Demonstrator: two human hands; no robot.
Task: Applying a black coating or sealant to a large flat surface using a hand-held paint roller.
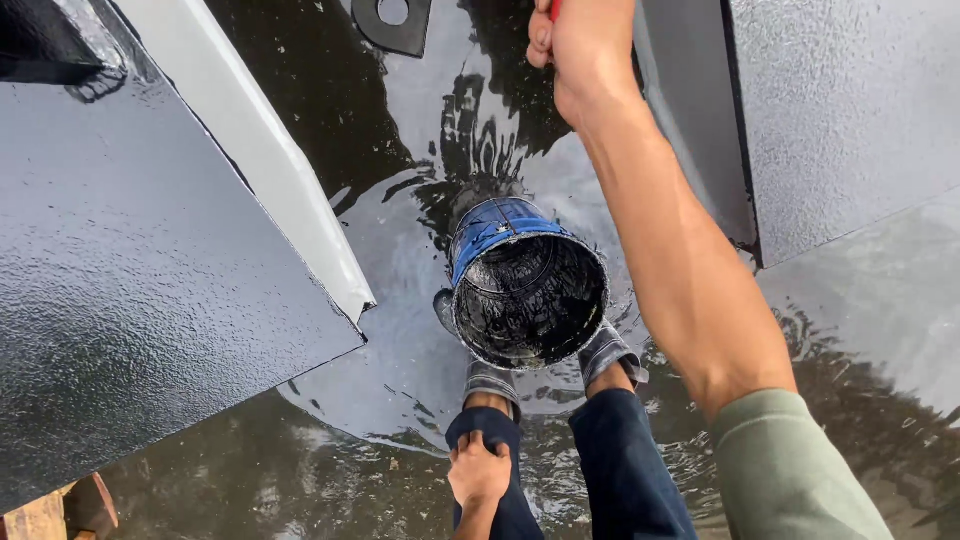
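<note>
My right hand (578,45) reaches far forward at the top of the view, fingers closed around a thin red handle of which only a sliver shows at the frame's edge. My left hand (479,472) rests on my left knee, gripping the dark blue trouser leg. A blue bucket (525,282) coated inside with black paint stands on the wet floor between my feet, just ahead of my grey shoes (610,352).
A large black-painted metal panel (140,300) with a pale unpainted edge (255,150) slopes in at the left. Another grey-black plate (850,110) stands at the right. A black bracket with a hole (392,20) sits at the top. The floor is glossy with wet paint.
</note>
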